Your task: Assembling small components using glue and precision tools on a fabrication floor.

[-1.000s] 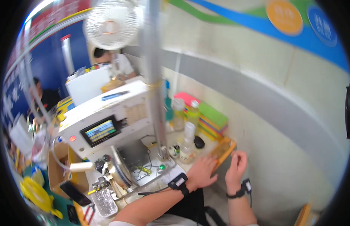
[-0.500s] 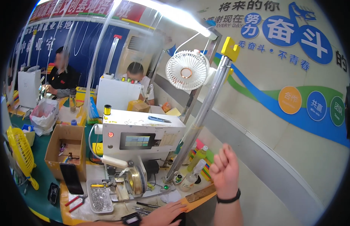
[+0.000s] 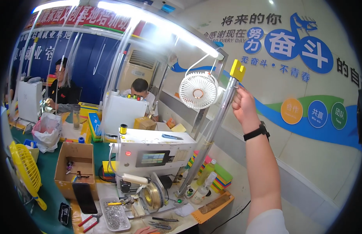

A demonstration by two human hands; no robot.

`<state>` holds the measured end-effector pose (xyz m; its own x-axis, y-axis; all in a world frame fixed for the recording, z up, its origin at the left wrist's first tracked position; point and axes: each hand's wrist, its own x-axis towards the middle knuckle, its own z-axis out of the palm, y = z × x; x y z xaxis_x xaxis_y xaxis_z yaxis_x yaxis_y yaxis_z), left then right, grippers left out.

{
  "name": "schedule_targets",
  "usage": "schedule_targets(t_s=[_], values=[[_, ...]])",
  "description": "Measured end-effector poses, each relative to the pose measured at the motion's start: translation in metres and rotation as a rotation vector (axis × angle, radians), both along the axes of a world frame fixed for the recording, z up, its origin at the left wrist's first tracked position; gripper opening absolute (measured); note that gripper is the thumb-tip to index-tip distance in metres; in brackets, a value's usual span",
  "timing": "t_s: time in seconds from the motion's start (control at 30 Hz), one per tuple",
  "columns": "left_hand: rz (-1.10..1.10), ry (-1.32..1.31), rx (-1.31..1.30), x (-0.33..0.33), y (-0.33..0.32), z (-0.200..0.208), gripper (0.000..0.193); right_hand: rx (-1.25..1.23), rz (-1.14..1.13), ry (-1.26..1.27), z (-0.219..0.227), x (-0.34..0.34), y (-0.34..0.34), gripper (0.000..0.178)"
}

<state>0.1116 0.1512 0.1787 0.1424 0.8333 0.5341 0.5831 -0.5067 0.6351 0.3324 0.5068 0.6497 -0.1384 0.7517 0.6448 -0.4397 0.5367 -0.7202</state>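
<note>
My right hand (image 3: 244,104) is raised high beside the top of an upright metal pole (image 3: 227,99), just below its yellow end bracket (image 3: 237,70). Its fingers are pinched together; what they hold, if anything, is too small to make out. At the lower edge only the fingers of my left hand (image 3: 146,230) show, lying flat on the table beside small tweezers-like tools (image 3: 160,225). Behind it stands a white machine (image 3: 130,152) with a screen, and at its front is a gold-coloured wheel (image 3: 151,196).
A white tray of small clear pieces (image 3: 115,216), red-handled pliers (image 3: 90,223), a phone (image 3: 84,198) and a cardboard box (image 3: 68,183) stand left. A white fan (image 3: 198,90) hangs by the pole. Bottles (image 3: 200,191) stand at its foot. Two people work farther back.
My right hand has risen from beside the bottles to the pole's top. The view has tilted upward, and my left hand has mostly dropped out of the lower edge.
</note>
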Motion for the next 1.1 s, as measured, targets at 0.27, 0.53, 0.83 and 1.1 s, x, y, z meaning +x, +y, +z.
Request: schedule_targets(t_s=[0.27, 0.53, 0.83, 1.1], values=[[-0.027, -0.005, 0.022, -0.001, -0.002, 0.004, 0.042, -0.076, 0.065, -0.073, -0.029, 0.011, -0.035, 0.008], [0.032, -0.029, 0.006, -0.001, -0.001, 0.008, 0.038, -0.438, 0.250, 0.299, -0.198, 0.016, -0.090, 0.007], [-0.013, 0.050, -0.098, 0.003, 0.011, 0.006, 0.040, -0.753, -0.121, 0.439, -0.386, -0.016, -0.073, 0.005], [0.008, 0.118, -0.187, 0.006, 0.015, 0.005, 0.040, -0.898, 0.062, 0.539, -0.436, -0.026, -0.066, 0.014]])
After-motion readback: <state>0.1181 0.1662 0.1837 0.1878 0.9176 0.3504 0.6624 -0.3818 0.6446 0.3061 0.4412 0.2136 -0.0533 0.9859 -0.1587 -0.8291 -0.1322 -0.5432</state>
